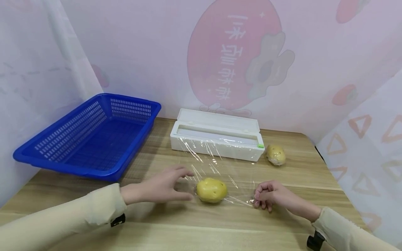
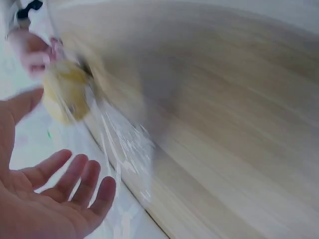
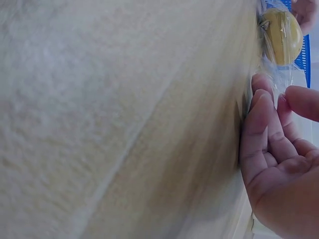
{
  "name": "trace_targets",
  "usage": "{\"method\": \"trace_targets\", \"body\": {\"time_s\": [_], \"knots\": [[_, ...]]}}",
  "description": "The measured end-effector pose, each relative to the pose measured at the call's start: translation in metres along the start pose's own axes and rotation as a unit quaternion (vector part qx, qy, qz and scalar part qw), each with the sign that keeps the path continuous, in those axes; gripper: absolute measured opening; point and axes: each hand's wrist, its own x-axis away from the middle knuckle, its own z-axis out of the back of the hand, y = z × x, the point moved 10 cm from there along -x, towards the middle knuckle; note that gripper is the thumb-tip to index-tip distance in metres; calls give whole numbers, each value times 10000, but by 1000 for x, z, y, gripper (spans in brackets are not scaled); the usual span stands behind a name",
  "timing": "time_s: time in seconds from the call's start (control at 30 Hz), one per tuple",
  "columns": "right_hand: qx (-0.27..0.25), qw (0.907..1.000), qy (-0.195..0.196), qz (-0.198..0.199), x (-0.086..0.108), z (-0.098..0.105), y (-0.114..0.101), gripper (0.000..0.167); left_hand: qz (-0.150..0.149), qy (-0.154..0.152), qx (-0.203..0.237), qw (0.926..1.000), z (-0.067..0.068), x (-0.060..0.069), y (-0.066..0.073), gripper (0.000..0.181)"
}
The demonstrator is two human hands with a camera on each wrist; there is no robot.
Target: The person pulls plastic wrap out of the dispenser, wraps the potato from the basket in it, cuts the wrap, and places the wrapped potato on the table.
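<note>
A yellow potato [image 1: 211, 190] lies on the wooden table between the two hands, with clear plastic wrap [image 1: 232, 181] around or under it; which of the two I cannot tell. The wrap stretches back to a long white wrap dispenser box [image 1: 216, 150] whose lid stands up. My right hand [image 1: 274, 197] pinches the near right edge of the wrap between thumb and fingertips. Just left of the potato is my left hand [image 1: 160, 186], its fingers spread and holding nothing. In the left wrist view, that hand's [image 2: 55, 199] fingers are loosely extended beside the wrap, and the potato [image 2: 67, 92] is blurred.
A blue plastic basket [image 1: 116, 170] with slotted sides stands at the back left. Right of the dispenser lies another potato [image 1: 276, 155], wrapped in film. A printed curtain [image 1: 141, 52] hangs behind the table.
</note>
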Motion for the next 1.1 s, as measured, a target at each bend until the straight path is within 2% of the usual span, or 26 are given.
{"method": "trace_targets", "body": {"time_s": [0.13, 0.27, 0.43, 0.53, 0.63, 0.7, 0.77, 0.8, 0.83, 0.87, 0.9, 0.97, 1.0, 1.07, 1.1], "knots": [[-20, 10000, -33, 31, 0, 0, 0, 23, -209, -227, -31, 9995, -17, -16, 15, 82], [-101, 9999, -88, 77, 0, 0, -1, 22, -341, -285, -49, 9990, -30, -31, 18, 89], [-170, 9998, -89, 68, 1, 0, -1, 21, -395, -317, 129, 9986, -38, -41, 15, 80], [-211, 9997, -64, 56, 2, 2, 0, 22, -460, -340, 487, 9972, -39, -46, 11, 70], [-214, 9998, -5, 28, 3, 4, 0, 25, -538, -408, 995, 9927, -39, -50, 7, 63], [-94, 9998, 194, -2, 6, 7, -2, 25, -505, -477, 1222, 9901, -39, -52, 3, 60], [362, 9970, 655, 195, 9, 13, -12, 23, -426, -559, 1325, 9887, -40, -54, -1, 60], [663, 9925, 956, 368, 12, 16, -20, 21, -363, -596, 1333, 9886, -41, -55, -2, 60], [1002, 9846, 1295, 608, 15, 18, -30, 18, -311, -624, 1348, 9884, -41, -56, -4, 61], [1411, 9720, 1606, 979, 19, 18, -44, 14, -259, -654, 1401, 9876, -42, -56, -6, 62], [1850, 9527, 1906, 1479, 24, 15, -60, 11, -217, -678, 1474, 9865, -41, -57, -6, 61], [2618, 9005, 2279, 2619, 34, 1, -92, 14, -106, -706, 1640, 9839, -40, -59, -9, 58], [2870, 8731, 2313, 3193, 38, -11, -105, 16, -42, -727, 1740, 9820, -40, -60, -11, 56], [3302, 8191, 2199, 4142, 44, -35, -123, 20, 101, -775, 1926, 9781, -40, -61, -15, 50], [3435, 7999, 2093, 4455, 44, -45, -128, 21, 177, -790, 1989, 9767, -40, -62, -18, 47]]}}
